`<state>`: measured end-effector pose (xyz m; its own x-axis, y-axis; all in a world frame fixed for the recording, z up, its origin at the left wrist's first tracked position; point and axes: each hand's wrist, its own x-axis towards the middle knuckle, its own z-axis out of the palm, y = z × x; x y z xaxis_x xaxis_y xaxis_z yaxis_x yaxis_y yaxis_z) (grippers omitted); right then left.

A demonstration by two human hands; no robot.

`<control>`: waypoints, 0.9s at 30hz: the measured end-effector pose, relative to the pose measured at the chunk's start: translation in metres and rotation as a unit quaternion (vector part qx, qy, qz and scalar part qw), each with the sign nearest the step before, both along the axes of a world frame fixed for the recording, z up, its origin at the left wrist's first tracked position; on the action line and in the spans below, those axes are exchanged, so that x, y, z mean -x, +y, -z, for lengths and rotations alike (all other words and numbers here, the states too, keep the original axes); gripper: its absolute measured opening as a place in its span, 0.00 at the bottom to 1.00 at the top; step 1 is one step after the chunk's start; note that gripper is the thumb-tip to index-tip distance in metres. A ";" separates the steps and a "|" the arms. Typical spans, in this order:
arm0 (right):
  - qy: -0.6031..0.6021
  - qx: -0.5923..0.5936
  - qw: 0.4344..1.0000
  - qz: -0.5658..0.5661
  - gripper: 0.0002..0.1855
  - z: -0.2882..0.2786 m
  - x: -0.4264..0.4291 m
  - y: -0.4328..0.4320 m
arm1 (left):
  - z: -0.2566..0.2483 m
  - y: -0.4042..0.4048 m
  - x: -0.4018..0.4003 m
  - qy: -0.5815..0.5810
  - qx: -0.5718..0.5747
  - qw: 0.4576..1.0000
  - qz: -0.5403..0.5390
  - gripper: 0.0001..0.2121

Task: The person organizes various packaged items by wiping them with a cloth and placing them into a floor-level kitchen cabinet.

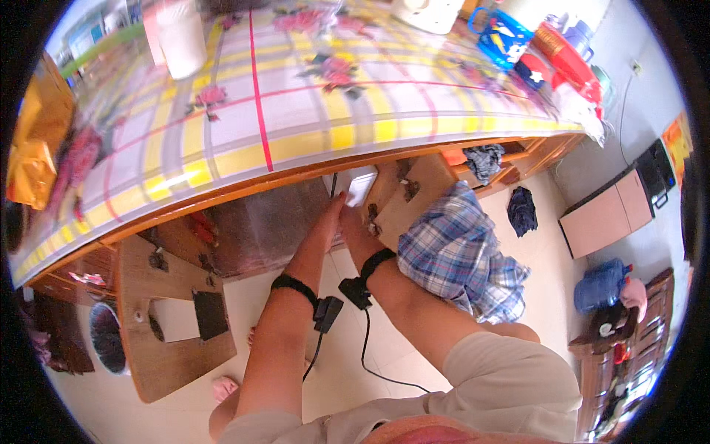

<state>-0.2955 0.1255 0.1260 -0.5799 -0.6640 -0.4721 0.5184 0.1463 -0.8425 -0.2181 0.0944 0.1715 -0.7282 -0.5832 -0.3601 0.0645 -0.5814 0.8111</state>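
Observation:
Both arms reach forward into an open wooden cabinet (260,233) under a counter. My left hand (337,210) and my right hand (350,221) are close together at a white box-like object (361,186) inside. The fingers are mostly hidden or blurred, so whether they grip it is unclear. Each forearm wears a black strap with a cabled device, the left device (328,314) and the right device (355,293). Beside my right forearm is a crumpled blue-and-white plaid cloth (460,250).
Two cabinet doors, a left door (177,366) and a right door (424,191), stand open on either side. Above runs a countertop with a flowered plaid cover (299,122), bearing a white bottle-like container (180,44) and a blue mug (502,39). A dark cloth (521,211) lies on the floor.

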 end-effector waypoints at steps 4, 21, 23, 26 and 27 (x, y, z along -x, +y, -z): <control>-0.080 0.021 0.997 -0.010 0.14 -0.035 -0.047 0.022 | -0.055 0.027 -0.039 -0.092 0.009 0.995 0.040 0.32; 0.003 0.345 0.929 -0.135 0.11 -0.238 -0.105 0.146 | -0.288 0.155 -0.131 -0.087 0.403 0.901 0.135 0.18; 0.092 0.323 0.918 -0.211 0.10 -0.294 -0.106 0.185 | -0.300 0.165 -0.139 -0.012 0.501 0.856 0.129 0.17; 0.118 0.286 0.925 -0.219 0.11 -0.324 -0.085 0.203 | -0.314 0.179 -0.128 0.037 0.481 0.867 0.127 0.16; 0.124 0.285 0.922 -0.229 0.12 -0.338 -0.080 0.206 | -0.322 0.180 -0.125 0.058 0.495 0.860 0.110 0.17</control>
<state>-0.2153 0.3313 0.4639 -0.2195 -0.9656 0.1394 0.2940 -0.2018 -0.9343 -0.0927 0.2743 0.4937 -0.8572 -0.4070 0.3155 0.1545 0.3813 0.9115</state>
